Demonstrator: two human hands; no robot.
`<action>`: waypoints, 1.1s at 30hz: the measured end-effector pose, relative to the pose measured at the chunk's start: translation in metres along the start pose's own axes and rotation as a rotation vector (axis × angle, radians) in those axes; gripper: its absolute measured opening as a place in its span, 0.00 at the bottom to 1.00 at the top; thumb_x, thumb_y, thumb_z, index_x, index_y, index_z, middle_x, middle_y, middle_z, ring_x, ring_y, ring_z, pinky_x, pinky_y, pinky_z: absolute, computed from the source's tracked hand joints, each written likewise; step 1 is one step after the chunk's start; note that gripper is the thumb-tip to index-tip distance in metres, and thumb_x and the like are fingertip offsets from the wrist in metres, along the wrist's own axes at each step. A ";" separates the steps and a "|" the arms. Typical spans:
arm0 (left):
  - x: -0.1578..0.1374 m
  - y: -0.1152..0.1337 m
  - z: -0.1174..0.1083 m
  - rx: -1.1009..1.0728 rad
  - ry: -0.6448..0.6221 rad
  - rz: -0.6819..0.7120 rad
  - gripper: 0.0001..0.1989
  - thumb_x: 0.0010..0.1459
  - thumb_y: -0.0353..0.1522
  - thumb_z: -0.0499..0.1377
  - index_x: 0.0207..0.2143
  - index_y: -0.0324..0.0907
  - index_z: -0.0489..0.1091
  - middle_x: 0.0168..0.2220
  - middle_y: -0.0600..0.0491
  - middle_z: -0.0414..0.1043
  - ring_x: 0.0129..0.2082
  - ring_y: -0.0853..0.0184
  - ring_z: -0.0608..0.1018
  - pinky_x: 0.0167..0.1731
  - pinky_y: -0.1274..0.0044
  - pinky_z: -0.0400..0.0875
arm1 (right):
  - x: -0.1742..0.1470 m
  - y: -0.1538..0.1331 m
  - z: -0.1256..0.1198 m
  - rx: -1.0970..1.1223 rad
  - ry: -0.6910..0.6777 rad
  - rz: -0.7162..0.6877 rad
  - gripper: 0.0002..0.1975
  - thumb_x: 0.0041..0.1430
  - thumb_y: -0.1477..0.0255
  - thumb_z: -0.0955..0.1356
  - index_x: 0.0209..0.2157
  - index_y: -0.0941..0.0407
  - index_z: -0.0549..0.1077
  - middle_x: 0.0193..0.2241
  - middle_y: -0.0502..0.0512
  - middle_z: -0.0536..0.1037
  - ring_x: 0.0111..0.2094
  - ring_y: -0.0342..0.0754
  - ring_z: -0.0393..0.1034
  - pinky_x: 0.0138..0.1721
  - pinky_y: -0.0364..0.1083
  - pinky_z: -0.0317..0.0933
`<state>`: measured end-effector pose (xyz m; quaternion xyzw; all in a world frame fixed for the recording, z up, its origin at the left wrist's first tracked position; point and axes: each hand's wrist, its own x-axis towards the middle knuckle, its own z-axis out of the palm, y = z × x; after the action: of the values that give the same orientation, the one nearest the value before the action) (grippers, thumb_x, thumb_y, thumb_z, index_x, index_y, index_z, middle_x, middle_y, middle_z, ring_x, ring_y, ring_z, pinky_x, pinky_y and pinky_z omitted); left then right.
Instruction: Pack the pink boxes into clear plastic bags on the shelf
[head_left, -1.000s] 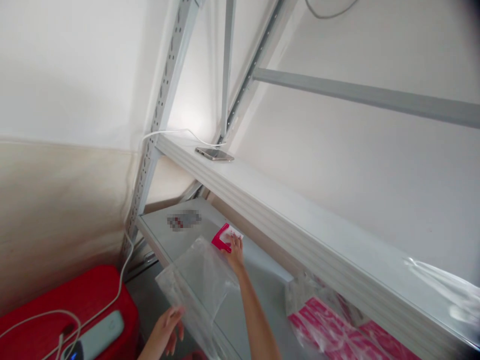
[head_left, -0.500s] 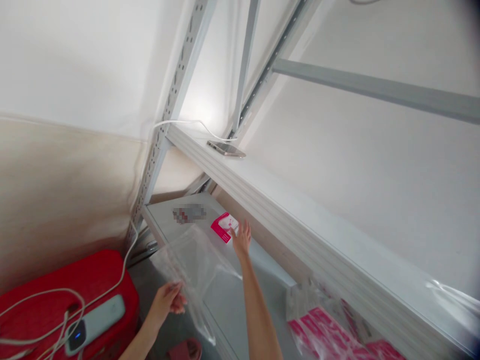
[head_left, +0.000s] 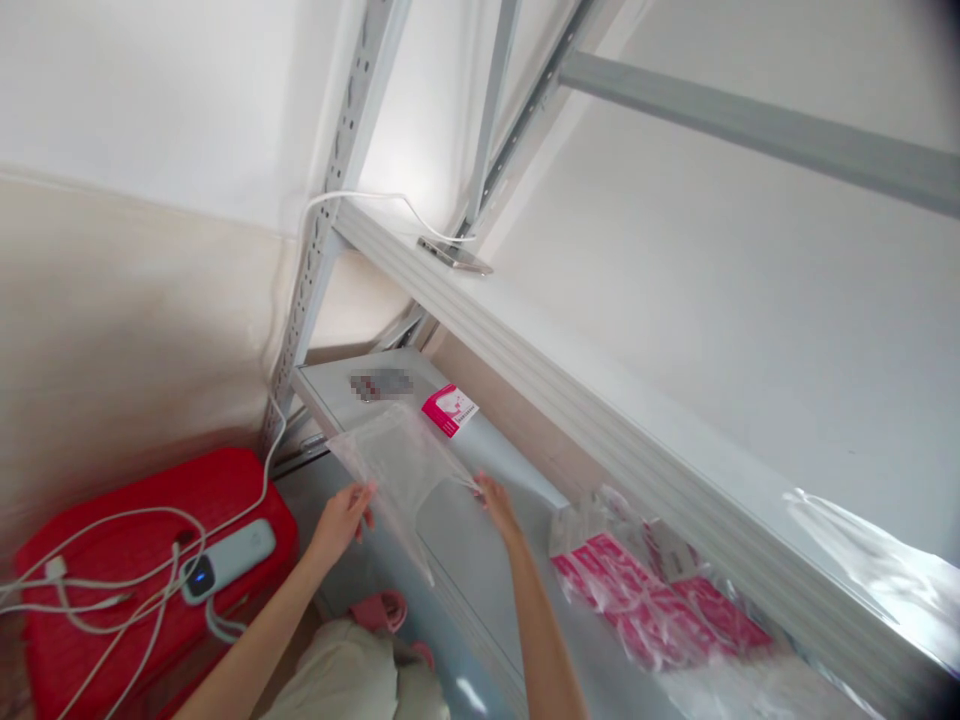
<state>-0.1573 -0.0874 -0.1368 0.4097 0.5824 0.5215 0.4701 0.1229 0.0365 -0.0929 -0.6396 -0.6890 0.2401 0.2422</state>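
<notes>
Fingers of the left hand pinch the near edge of a clear bag, and fingers of the right hand pinch its far edge, so the bag is stretched between both hands, in the air just above the lower shelf. It looks empty (it is very transparent, so I am not fully sure).

Only the head view is given. Behind the bag, a pink card lies flat on the same shelf, near the bag but apart from it. To the right, a bigger packet of pink cards lies on the shelf. Higher, a phone with a white cable rests on the upper shelf. At the left, a red case carries a power bank and more cables.

As I judge it, the step in hand is opening the bag. The next move calls for parting its two walls and keeping the mouth wide.
</notes>
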 end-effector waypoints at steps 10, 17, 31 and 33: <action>0.011 0.028 0.004 0.316 0.071 -0.001 0.18 0.56 0.47 0.50 0.27 0.42 0.66 0.22 0.55 0.73 0.16 0.70 0.70 0.21 0.78 0.60 | 0.003 0.003 -0.001 0.041 0.069 0.069 0.16 0.57 0.63 0.61 0.31 0.58 0.76 0.23 0.54 0.76 0.19 0.45 0.65 0.27 0.45 0.59; 0.002 0.037 0.008 0.430 0.148 -0.092 0.14 0.59 0.42 0.51 0.33 0.44 0.71 0.27 0.55 0.76 0.23 0.68 0.75 0.24 0.79 0.61 | 0.012 0.011 0.003 0.032 0.085 0.079 0.16 0.54 0.61 0.63 0.33 0.56 0.77 0.26 0.55 0.78 0.29 0.51 0.72 0.31 0.45 0.61; 0.006 0.028 0.001 0.343 0.159 -0.023 0.17 0.57 0.44 0.50 0.33 0.42 0.71 0.28 0.54 0.77 0.17 0.69 0.73 0.26 0.77 0.65 | -0.019 0.025 0.012 0.127 0.365 -0.047 0.22 0.56 0.61 0.62 0.45 0.61 0.71 0.45 0.64 0.71 0.37 0.49 0.71 0.44 0.46 0.63; 0.007 0.028 -0.001 0.352 0.147 -0.019 0.19 0.57 0.46 0.50 0.33 0.41 0.70 0.28 0.53 0.77 0.18 0.68 0.74 0.27 0.77 0.66 | -0.029 0.025 0.013 0.136 0.392 -0.044 0.19 0.57 0.62 0.61 0.40 0.60 0.73 0.42 0.63 0.73 0.37 0.49 0.71 0.44 0.46 0.63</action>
<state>-0.1607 -0.0775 -0.1094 0.4407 0.7012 0.4356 0.3526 0.1354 0.0089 -0.1199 -0.6409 -0.6247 0.1515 0.4196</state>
